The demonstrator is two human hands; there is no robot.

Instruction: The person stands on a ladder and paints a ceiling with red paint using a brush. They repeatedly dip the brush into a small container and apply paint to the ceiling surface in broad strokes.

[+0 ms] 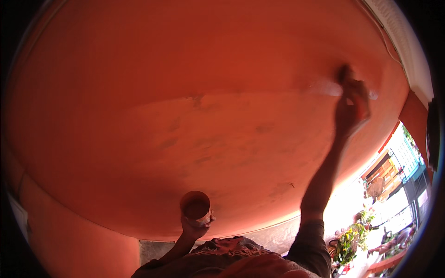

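My left hand (pixel 198 229) is wrapped round a round, open-topped paint pot (pixel 195 205), held low in front of my body. Its inside is in shadow, with a reddish-brown surface showing. Out to the upper right, my raised right hand (pixel 353 109) is closed on a paintbrush whose dark bristles (pixel 344 74) rest against the orange-red wall (pixel 222 55); motion smears the brush and hides its handle. A wet shine lies on the wall around it. Below, a lighter band of wall carries dull, patchy marks.
A small nail-like piece (pixel 292 185) sticks out of the wall's lower right. Pale trim (pixel 394 37) edges it at the upper right. Green plants (pixel 354 241) and a bright open yard are at the lower right; another orange wall (pixel 88 231) stands at the lower left.
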